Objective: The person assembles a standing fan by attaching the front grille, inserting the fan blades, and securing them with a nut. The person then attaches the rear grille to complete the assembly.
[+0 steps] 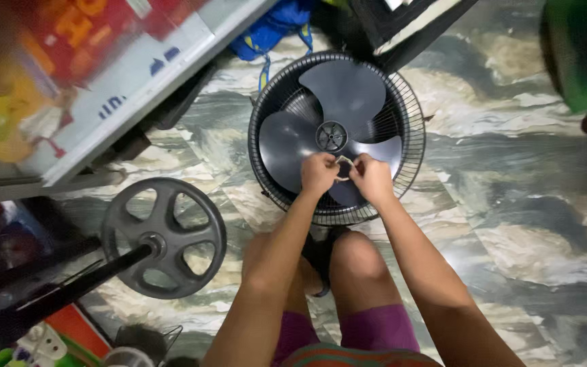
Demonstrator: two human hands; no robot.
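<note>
A round black wire fan grille lies flat on the marbled floor, with a grey three-bladed fan blade resting in it. My left hand and my right hand meet over the near blade, just below the hub. Both pinch a small pale ring-shaped part between their fingertips. My knees are bent just below the grille.
A grey round fan base on a black pole lies at the left. A colourful flat box leans at the upper left. A blue bag sits beyond the grille, a green object at the upper right.
</note>
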